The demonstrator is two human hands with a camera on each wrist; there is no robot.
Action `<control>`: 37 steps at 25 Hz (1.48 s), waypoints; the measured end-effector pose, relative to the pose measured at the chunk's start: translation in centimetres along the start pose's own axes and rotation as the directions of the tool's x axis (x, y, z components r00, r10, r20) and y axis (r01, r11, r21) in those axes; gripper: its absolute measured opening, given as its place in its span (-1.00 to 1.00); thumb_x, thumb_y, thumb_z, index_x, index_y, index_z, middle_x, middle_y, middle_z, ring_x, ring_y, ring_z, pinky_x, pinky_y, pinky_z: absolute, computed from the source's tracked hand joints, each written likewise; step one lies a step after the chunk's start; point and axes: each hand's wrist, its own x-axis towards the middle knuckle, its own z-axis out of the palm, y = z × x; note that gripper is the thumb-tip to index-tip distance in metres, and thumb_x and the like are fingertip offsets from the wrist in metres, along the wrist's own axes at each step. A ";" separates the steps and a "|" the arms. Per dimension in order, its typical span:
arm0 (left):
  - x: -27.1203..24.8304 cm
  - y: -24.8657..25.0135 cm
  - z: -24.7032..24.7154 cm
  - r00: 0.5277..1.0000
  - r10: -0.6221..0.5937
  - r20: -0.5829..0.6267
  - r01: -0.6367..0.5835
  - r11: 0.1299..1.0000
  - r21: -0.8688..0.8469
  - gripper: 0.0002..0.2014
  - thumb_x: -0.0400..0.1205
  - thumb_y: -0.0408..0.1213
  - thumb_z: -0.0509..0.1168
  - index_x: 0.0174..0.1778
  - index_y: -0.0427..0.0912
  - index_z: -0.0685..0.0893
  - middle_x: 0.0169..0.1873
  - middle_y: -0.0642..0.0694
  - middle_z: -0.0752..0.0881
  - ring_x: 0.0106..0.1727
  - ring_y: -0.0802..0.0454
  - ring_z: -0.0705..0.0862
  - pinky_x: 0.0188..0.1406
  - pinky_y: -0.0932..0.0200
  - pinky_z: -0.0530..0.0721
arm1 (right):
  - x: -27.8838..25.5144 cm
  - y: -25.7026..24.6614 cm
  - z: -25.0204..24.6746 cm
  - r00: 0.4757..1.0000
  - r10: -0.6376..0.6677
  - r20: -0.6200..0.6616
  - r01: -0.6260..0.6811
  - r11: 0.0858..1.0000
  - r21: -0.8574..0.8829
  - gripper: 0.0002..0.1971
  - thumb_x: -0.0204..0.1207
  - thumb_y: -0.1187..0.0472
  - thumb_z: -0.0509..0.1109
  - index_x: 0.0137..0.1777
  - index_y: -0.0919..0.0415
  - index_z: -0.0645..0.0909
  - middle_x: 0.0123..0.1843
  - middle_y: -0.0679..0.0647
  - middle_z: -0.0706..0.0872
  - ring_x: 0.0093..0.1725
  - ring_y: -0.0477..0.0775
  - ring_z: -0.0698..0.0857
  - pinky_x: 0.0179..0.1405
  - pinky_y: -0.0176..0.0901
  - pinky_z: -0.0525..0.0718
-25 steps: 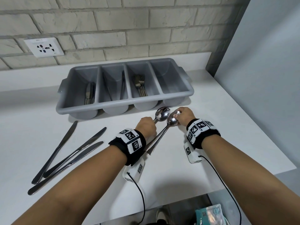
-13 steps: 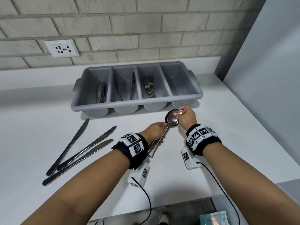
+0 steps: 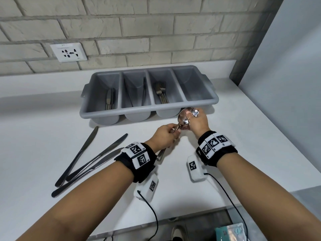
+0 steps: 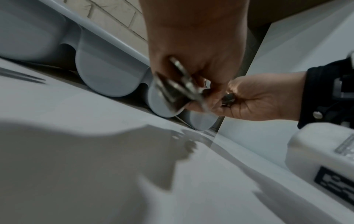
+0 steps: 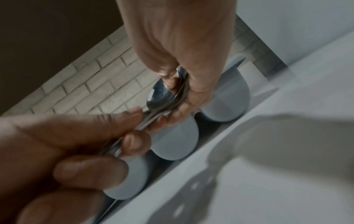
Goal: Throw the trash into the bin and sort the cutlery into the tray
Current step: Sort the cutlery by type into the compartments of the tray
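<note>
Both hands hold a bunch of steel spoons (image 3: 184, 119) just in front of the grey four-compartment cutlery tray (image 3: 201, 100). My right hand (image 3: 196, 119) pinches the stacked bowls (image 5: 162, 95). My left hand (image 3: 168, 134) grips the handles (image 4: 178, 86), whose ends stick out below the wrist. The tray's left compartment holds knives (image 3: 109, 100), the second a thin utensil (image 3: 143, 91), the third forks (image 3: 161, 93); the right one looks empty. Three table knives (image 3: 90, 159) lie on the white counter (image 3: 52, 136) to the left.
A brick wall with a white socket (image 3: 68, 52) stands behind the tray. A pale wall panel (image 3: 286, 75) closes the counter's right side. Below the counter's front edge a teal packet (image 3: 229, 232) lies on the floor. Cables hang from the wrist cameras.
The two spoons that were held apart have been brought together into one stack. Both hands have moved a little forward and right, closer to the tray's right end.
</note>
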 end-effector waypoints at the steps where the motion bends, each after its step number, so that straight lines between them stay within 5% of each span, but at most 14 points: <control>1: -0.2 0.4 -0.4 1.000 -0.005 0.025 0.006 0.999 -0.037 -0.81 0.68 -0.32 0.22 0.18 -0.25 0.61 -0.46 -0.04 0.54 -0.72 0.28 0.46 -0.76 0.42 0.44 | 0.0 -0.5 -0.1 1.000 -0.017 -0.010 0.017 1.000 0.003 -0.71 0.58 0.34 0.28 0.28 0.36 0.49 0.21 0.34 0.68 0.21 0.35 0.68 0.26 0.23 0.65; 4: -0.6 1.1 -1.7 0.987 -0.051 0.152 0.049 0.999 0.013 -0.97 0.65 -0.33 0.27 -0.08 -0.13 0.56 -0.46 -0.06 0.53 -0.62 0.13 0.49 -0.68 0.34 0.49 | 0.6 -1.8 -0.8 0.997 -0.067 -0.036 0.067 0.998 -0.002 -0.73 0.61 0.37 0.23 0.29 0.37 0.48 0.18 0.30 0.65 0.12 0.24 0.67 0.09 0.03 0.73; 7: -1.1 1.9 -2.2 0.992 -0.051 0.117 0.038 0.993 0.115 -0.91 0.70 -0.31 0.14 -0.01 -0.07 0.53 -0.45 -0.01 0.46 -0.55 0.08 0.40 -0.80 0.41 0.36 | 1.1 -2.3 -1.1 1.000 -0.007 -0.020 0.009 0.996 0.091 -0.72 0.64 0.38 0.19 0.33 0.33 0.45 0.15 0.26 0.62 -0.03 0.24 0.70 -0.54 -0.20 0.75; 8: -0.9 2.1 -2.1 0.995 -0.036 0.094 0.024 0.993 0.119 -0.87 0.70 -0.32 0.11 0.04 -0.06 0.53 -0.43 0.00 0.46 -0.53 0.08 0.40 -0.81 0.42 0.33 | 1.3 -2.3 -1.1 1.000 0.022 0.010 -0.023 0.991 0.128 -0.71 0.63 0.40 0.17 0.33 0.34 0.44 0.17 0.29 0.63 -0.10 0.24 0.73 -0.61 -0.18 0.74; 11: 0.0 3.4 -2.0 0.999 -0.011 0.052 0.006 0.996 0.095 -0.73 0.67 -0.37 0.08 0.25 -0.06 0.49 -0.32 0.02 0.52 -0.49 0.07 0.43 -0.75 0.40 0.33 | 1.8 -2.5 -1.4 0.993 0.069 0.095 -0.087 0.976 0.201 -0.63 0.56 0.52 0.09 0.36 0.39 0.45 0.20 0.36 0.66 -0.22 0.13 0.72 -0.43 -0.17 0.75; 15: 2.4 6.5 -1.7 1.000 0.002 0.013 -0.001 1.000 -0.023 -0.80 0.63 -0.44 0.09 0.13 -0.13 0.42 -0.26 -0.06 0.53 -0.50 0.08 0.42 -0.80 0.45 0.30 | 4.8 -6.1 -3.6 0.999 -0.037 -0.021 0.040 0.986 0.162 -0.66 0.49 0.55 0.30 0.24 0.31 0.49 0.21 0.32 0.63 -0.20 0.15 0.70 -0.47 -0.28 0.72; 18: 5.3 9.7 -1.1 1.000 0.021 -0.021 -0.023 0.994 -0.105 -0.79 0.62 -0.46 0.15 0.15 -0.18 0.46 -0.43 -0.11 0.48 -0.58 0.07 0.38 -0.76 0.39 0.32 | 7.8 -8.8 -4.3 0.994 -0.092 -0.058 0.098 0.990 0.106 -0.65 0.38 0.59 0.39 0.00 0.19 0.42 0.23 0.42 0.65 -0.21 0.20 0.71 -0.57 -0.30 0.70; 21: 9.0 11.6 -0.7 0.999 0.001 -0.050 -0.006 0.994 -0.106 -0.84 0.63 -0.46 0.08 -0.16 -0.16 0.52 -0.49 -0.10 0.45 -0.56 0.04 0.39 -0.69 0.35 0.32 | 9.8 -10.5 -3.7 0.996 -0.086 0.016 0.086 0.995 0.054 -0.47 0.37 0.61 0.41 0.34 0.36 0.41 0.14 0.32 0.65 -0.17 0.16 0.68 -0.68 -0.45 0.63; 23: 11.3 11.6 -0.3 0.998 -0.021 -0.057 0.015 0.995 -0.099 -0.78 0.62 -0.49 0.07 -0.26 -0.18 0.53 -0.50 -0.11 0.47 -0.55 0.02 0.41 -0.66 0.32 0.33 | 10.9 -10.4 -3.1 0.996 -0.089 -0.001 0.089 0.995 -0.055 -0.44 0.38 0.57 0.43 0.39 0.42 0.40 0.11 0.24 0.64 -0.05 0.16 0.66 -0.54 -0.44 0.64; 27: 16.2 10.5 0.7 0.991 -0.120 -0.066 0.111 0.987 -0.114 -0.85 0.61 -0.49 0.08 -0.05 -0.37 0.56 -0.47 -0.26 0.59 -0.54 -0.14 0.55 -0.69 0.19 0.49 | 14.3 -9.0 -1.3 0.999 -0.029 0.025 0.036 0.947 -0.318 -0.56 0.34 0.36 0.51 0.22 0.39 0.56 0.12 0.23 0.73 0.17 0.16 0.72 0.11 -0.13 0.67; 29: 17.6 10.2 0.8 0.985 -0.159 -0.068 0.152 0.983 -0.100 -0.73 0.60 -0.52 0.07 0.11 -0.53 0.58 -0.09 -0.55 0.72 -0.15 -0.45 0.74 -0.44 -0.04 0.61 | 15.4 -8.3 -0.4 0.990 0.027 0.136 0.034 0.901 -0.432 -0.69 0.43 0.32 0.45 0.17 0.38 0.65 0.19 0.26 0.74 0.22 0.21 0.71 0.19 -0.08 0.63; 31: 18.5 10.6 1.0 0.984 -0.176 -0.036 0.173 0.983 -0.062 -0.64 0.66 -0.51 0.05 0.32 -0.59 0.52 0.28 -0.54 0.62 0.28 -0.43 0.64 -0.29 0.05 0.63 | 16.0 -8.0 0.0 0.970 0.079 0.231 0.048 0.867 -0.496 -0.79 0.55 0.30 0.34 0.13 0.37 0.65 0.31 0.32 0.68 0.31 0.25 0.65 0.29 -0.05 0.57; 33: 18.8 11.1 1.5 0.976 -0.214 -0.035 0.215 0.977 0.013 -0.64 0.69 -0.51 0.03 0.34 -0.58 0.52 0.33 -0.46 0.60 0.37 -0.30 0.61 -0.08 -0.02 0.63 | 16.6 -7.6 0.0 0.958 0.192 0.213 -0.056 0.853 -0.518 -0.68 0.64 0.30 0.21 0.30 0.42 0.59 0.42 0.31 0.60 0.41 0.25 0.58 0.37 -0.07 0.48; 37: 19.6 11.3 1.9 0.949 -0.312 -0.039 0.311 0.950 -0.028 -0.65 0.67 -0.50 0.05 0.30 -0.58 0.55 0.33 -0.44 0.61 0.37 -0.29 0.60 0.14 -0.04 0.57 | 16.8 -7.0 -0.5 0.966 0.177 0.187 -0.016 0.765 -0.644 -0.64 0.68 0.36 0.11 0.42 0.41 0.50 0.49 0.29 0.53 0.46 0.23 0.52 0.39 -0.11 0.41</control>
